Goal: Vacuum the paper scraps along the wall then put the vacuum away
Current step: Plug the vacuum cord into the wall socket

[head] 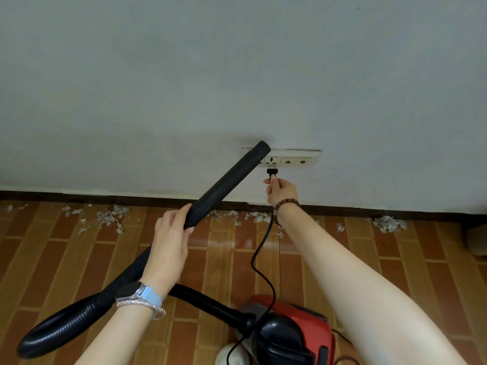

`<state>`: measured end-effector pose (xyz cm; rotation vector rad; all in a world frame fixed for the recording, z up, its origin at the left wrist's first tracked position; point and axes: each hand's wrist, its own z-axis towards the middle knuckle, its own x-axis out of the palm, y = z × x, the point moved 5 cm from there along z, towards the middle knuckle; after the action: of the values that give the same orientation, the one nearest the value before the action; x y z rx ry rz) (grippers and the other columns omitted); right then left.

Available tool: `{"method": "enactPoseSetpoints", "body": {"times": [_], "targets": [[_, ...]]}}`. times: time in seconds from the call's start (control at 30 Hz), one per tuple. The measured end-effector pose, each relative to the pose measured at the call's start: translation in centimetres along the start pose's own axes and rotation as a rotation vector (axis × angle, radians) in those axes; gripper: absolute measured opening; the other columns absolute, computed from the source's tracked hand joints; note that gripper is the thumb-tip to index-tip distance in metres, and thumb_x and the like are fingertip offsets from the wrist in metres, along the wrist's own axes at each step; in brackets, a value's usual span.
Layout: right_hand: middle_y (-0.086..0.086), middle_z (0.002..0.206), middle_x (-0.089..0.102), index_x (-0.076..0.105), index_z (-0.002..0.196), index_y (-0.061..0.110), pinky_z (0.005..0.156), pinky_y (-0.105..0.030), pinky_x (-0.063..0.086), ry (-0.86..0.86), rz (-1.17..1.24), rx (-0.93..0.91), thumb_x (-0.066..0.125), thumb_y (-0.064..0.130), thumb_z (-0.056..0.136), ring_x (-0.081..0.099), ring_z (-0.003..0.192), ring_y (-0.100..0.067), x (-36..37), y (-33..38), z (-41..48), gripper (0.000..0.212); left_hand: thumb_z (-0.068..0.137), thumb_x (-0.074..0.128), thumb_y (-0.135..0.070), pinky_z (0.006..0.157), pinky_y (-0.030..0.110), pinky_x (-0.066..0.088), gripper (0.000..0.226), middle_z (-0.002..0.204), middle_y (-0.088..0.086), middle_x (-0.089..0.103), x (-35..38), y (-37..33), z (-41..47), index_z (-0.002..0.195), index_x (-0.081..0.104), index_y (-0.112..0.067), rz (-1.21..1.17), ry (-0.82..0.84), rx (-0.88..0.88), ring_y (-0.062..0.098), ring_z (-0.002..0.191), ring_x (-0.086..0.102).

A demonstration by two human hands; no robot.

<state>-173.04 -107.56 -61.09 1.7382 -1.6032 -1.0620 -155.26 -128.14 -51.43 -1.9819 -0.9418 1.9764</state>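
My left hand (171, 233) grips the black vacuum tube (229, 180), which points up and right toward the wall. Its ribbed hose (79, 312) loops down to the red and black vacuum body (295, 330) on the floor at the bottom. My right hand (280, 192) pinches the black plug (272, 173) just below the white wall socket strip (292, 160); I cannot tell whether the prongs are in. The black cord (259, 256) runs from the plug down to the vacuum. White paper scraps (110, 216) lie along the skirting, with another heap of scraps (388, 223) at the right.
The pale grey wall (237, 75) fills the upper view, with a dark skirting board (79, 197) at its foot. The floor (52, 259) is brown brick-pattern tile. A dark object (474, 233) stands at the far right by the wall.
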Motion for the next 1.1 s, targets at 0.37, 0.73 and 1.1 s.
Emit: {"method": "enactPoseSetpoints", "body": {"times": [0.37, 0.73, 1.1], "targets": [[0.003, 0.063, 0.055, 0.066, 0.088, 0.015, 0.070, -0.030, 0.044, 0.001, -0.094, -0.035, 0.041, 0.031, 0.099, 0.049, 0.060, -0.011, 0.3, 0.5, 0.1, 0.031, 0.096, 0.053, -0.004, 0.093, 0.027, 0.037, 0.051, 0.128, 0.012, 0.051, 0.8, -0.5, 0.0, 0.145, 0.040, -0.011, 0.002, -0.004, 0.004, 0.024, 0.116, 0.045], [0.001, 0.065, 0.053, 0.067, 0.091, 0.012, 0.055, -0.022, 0.039, 0.015, 0.081, 0.013, 0.044, 0.030, 0.099, 0.046, 0.058, -0.010, 0.5, 0.8, -0.6, 0.031, 0.096, 0.052, -0.003, 0.092, 0.027, 0.037, 0.051, 0.125, 0.011, 0.051, 1.2, -0.4, -0.3, 0.145, 0.041, -0.010, -0.014, -0.006, 0.026, 0.022, 0.114, 0.045], [0.002, 0.061, 0.050, 0.066, 0.101, 0.003, 0.043, -0.016, 0.034, 0.065, 0.170, -0.020, 0.045, 0.026, 0.100, 0.037, 0.046, -0.007, 0.4, 2.3, -0.6, 0.032, 0.097, 0.052, -0.005, 0.092, 0.027, 0.034, 0.050, 0.126, 0.012, 0.050, 0.2, 0.7, 0.7, 0.145, 0.040, -0.010, -0.016, -0.049, 0.035, 0.024, 0.116, 0.044]]}}
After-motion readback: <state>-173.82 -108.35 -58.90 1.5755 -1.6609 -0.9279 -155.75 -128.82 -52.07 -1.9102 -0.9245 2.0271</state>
